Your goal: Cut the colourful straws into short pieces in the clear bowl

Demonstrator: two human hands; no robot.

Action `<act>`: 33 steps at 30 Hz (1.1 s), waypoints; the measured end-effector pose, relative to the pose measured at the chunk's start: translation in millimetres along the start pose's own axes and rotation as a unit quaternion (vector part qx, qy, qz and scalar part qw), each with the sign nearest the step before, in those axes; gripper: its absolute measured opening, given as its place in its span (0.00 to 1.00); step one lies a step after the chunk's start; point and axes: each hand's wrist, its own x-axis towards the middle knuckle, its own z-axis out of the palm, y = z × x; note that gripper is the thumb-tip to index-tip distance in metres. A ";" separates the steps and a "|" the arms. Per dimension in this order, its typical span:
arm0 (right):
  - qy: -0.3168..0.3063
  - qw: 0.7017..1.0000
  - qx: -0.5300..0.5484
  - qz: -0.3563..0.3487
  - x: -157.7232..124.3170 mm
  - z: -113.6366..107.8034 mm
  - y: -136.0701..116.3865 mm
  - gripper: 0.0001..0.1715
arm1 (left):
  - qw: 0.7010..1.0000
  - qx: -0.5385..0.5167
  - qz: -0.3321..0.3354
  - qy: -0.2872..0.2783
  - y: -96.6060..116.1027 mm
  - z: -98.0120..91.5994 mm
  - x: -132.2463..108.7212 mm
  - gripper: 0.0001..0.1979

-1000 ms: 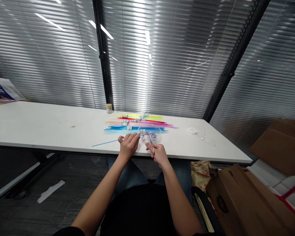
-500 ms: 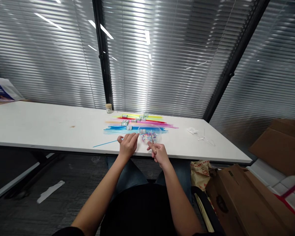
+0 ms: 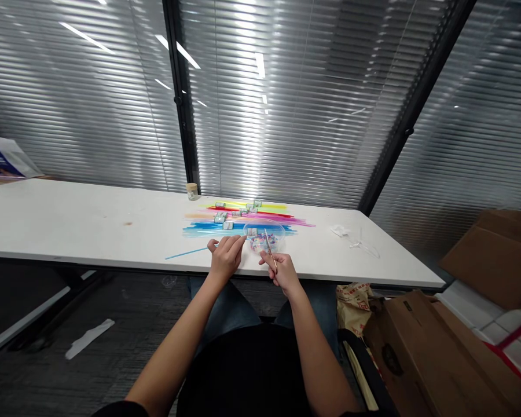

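Observation:
My left hand (image 3: pixel 226 256) rests at the white table's (image 3: pixel 91 226) front edge, fingers pinched round a long blue straw (image 3: pixel 186 252) that runs out to the left. Its tip reaches toward a clear bowl (image 3: pixel 264 234) of small coloured pieces. My right hand (image 3: pixel 283 272) is closed on small scissors (image 3: pixel 270 249), whose blades point up over the bowl. Behind the bowl lie rows of coloured straws (image 3: pixel 243 217) in yellow, red, pink and blue, with several small banded bundles on them.
A small tan-lidded jar (image 3: pixel 193 191) stands at the table's back edge. Clear plastic wrapping (image 3: pixel 356 240) lies to the right. Cardboard boxes (image 3: pixel 443 353) stand on the floor at right, beside a printed bag (image 3: pixel 353 307). Blinds cover the windows behind.
The blue straw has slid a little to the right through my left hand. My right hand with the scissors has shifted slightly right; the blades stay over the bowl.

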 end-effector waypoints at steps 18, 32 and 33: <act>0.002 1.000 -0.030 0.000 -0.7 5.0 -0.6 0.28 | 1.000 0.011 0.012 -0.002 -0.4 1.6 -1.3 0.11; 0.006 1.000 -0.029 0.004 0.5 5.6 -0.4 0.28 | 1.000 0.010 0.026 0.002 -1.2 2.8 -2.7 0.12; 0.007 1.000 -0.028 0.005 0.4 5.5 -0.5 0.28 | 1.000 0.008 0.025 0.003 -1.6 3.1 -3.1 0.13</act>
